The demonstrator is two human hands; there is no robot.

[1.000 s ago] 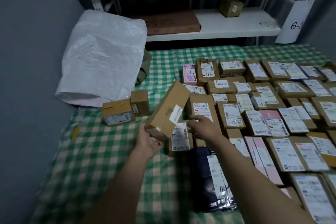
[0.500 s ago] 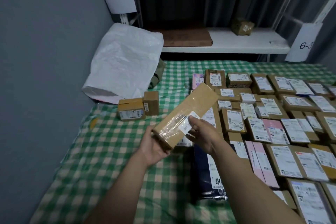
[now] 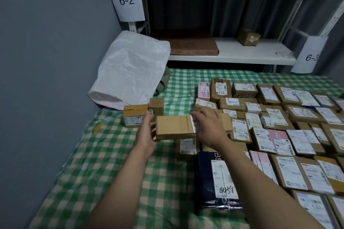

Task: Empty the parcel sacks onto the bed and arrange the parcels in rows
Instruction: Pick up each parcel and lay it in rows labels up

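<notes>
Long carton [image 3: 173,128]: plain brown, lying level, held just above the bed [image 3: 89,163] with its green check cover.
- Left hand [image 3: 147,132] grips the carton's left end, fingers wrapped round the end face.
- Right hand [image 3: 208,126] clamps the carton's right half from above, fingers laid over the white label, thumb on the near side. The hands are apart, one at each end.
- Left of the carton, touching each other: two small brown boxes [image 3: 141,113] on the bed.
- Beyond those, further left and back of the carton: white sack [image 3: 130,69], slumped against the grey wall, mouth open toward the camera.
- Under the carton's near edge: a small box with a label marked "1" [image 3: 188,146].
- Nearer than the carton: dark blue mailer [image 3: 214,178], flat, handwritten number on its label.
- Right of the carton: parcels in rows [image 3: 279,126], labels up, packed edge to edge.
- Behind the carton, past the bed: white shelf [image 3: 242,55] carrying one small box [image 3: 248,37]; paper tag "6-2" [image 3: 126,0] hangs on the upright.
</notes>
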